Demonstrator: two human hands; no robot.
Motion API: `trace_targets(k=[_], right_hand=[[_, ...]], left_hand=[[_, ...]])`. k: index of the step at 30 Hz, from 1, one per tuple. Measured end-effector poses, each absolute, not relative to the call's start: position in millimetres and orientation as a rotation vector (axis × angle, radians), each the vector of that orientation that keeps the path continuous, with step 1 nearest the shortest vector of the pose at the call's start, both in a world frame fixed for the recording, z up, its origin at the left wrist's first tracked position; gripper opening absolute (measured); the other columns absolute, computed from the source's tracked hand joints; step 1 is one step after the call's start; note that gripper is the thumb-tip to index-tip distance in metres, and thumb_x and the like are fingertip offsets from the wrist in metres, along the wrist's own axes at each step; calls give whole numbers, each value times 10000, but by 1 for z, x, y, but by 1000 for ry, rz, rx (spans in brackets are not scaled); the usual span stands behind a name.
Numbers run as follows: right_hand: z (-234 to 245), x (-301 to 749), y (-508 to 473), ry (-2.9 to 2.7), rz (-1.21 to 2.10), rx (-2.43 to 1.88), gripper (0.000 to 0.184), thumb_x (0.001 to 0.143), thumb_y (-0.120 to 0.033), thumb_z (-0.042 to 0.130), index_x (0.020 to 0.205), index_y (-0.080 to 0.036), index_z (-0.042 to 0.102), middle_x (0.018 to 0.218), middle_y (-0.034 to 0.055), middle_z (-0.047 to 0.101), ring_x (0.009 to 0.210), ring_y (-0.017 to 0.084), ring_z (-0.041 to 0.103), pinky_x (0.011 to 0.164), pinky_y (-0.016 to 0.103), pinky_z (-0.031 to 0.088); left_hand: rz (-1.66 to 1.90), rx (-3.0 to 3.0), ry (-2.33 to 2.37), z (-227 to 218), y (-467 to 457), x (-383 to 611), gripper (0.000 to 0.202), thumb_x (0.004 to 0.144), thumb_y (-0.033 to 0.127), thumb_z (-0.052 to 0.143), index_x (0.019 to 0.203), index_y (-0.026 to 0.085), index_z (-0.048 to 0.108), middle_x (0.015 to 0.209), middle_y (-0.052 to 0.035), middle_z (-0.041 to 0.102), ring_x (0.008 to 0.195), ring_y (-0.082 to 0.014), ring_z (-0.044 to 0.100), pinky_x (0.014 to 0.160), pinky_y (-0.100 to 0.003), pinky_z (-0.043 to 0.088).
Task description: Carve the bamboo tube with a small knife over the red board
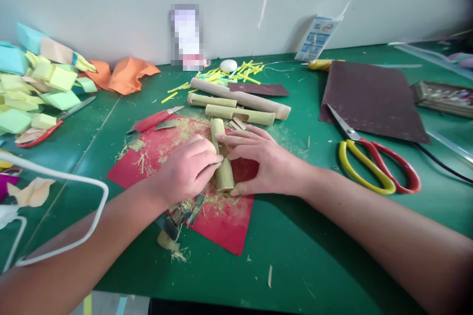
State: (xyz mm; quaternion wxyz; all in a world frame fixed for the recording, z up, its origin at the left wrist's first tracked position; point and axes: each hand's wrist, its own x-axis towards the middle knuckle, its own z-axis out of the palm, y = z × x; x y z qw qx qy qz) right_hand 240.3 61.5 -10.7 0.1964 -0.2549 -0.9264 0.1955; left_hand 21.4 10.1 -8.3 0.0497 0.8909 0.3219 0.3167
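A short bamboo tube (224,176) with a notch cut in its side lies on a red sheet (236,229) strewn with shavings. My right hand (262,155) steadies the tube, its thumb at the near end and its fingers across the far part. At the notch, my left hand (194,165) is closed in a pinch; whatever sits between its fingertips is hidden. Beyond the hands lie a notched bamboo piece (254,116), another bamboo piece (212,100) and a longer bamboo stick (254,98). A red-handled knife (153,120) rests left of them.
Scissors (373,157) and dark sandpaper (369,98) lie at right. Yellow strips (236,74) and a white oval object (228,65) are at the back. Folded papers (40,83) pile up at left, near a white wire frame (99,197). Dark offcuts (177,216) lie in front.
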Motion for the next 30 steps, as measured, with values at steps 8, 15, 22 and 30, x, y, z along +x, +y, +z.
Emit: trace_targets(k=[8, 15, 22, 30], right_hand=[[-10, 240, 58, -2594, 541, -713, 461, 606, -522, 766, 958, -251, 645, 1432, 34, 462, 1344, 269, 383, 1139, 514, 176], [-7, 237, 53, -2569, 444, -694, 491, 659, -505, 727, 1061, -239, 632, 1391, 65, 510, 1305, 283, 436, 1131, 513, 190], [-8, 238, 50, -2494, 457, -727, 449, 639, -465, 747, 999, -210, 663, 1308, 107, 545, 1147, 296, 550, 980, 475, 418], [-13, 235, 48, -2416, 841, -757, 483, 666, -397, 756, 1084, -204, 610, 1276, 87, 554, 1163, 239, 549, 976, 379, 475]], left_hand=[[942, 2701, 916, -10, 6, 20, 124, 861, 79, 546, 946, 125, 624, 855, -76, 628, 811, -172, 529, 736, -330, 469], [969, 2735, 1058, -10, 25, 21, 113, 886, 123, 528, 918, 128, 636, 852, -82, 635, 813, -174, 547, 732, -328, 483], [1109, 2719, 1157, -6, 27, 13, 97, 856, 119, 576, 922, 136, 644, 869, -65, 647, 815, -165, 584, 752, -327, 490], [1134, 2669, 1257, -6, 27, 13, 117, 870, 146, 574, 945, 169, 661, 902, -51, 667, 837, -159, 605, 785, -325, 495]])
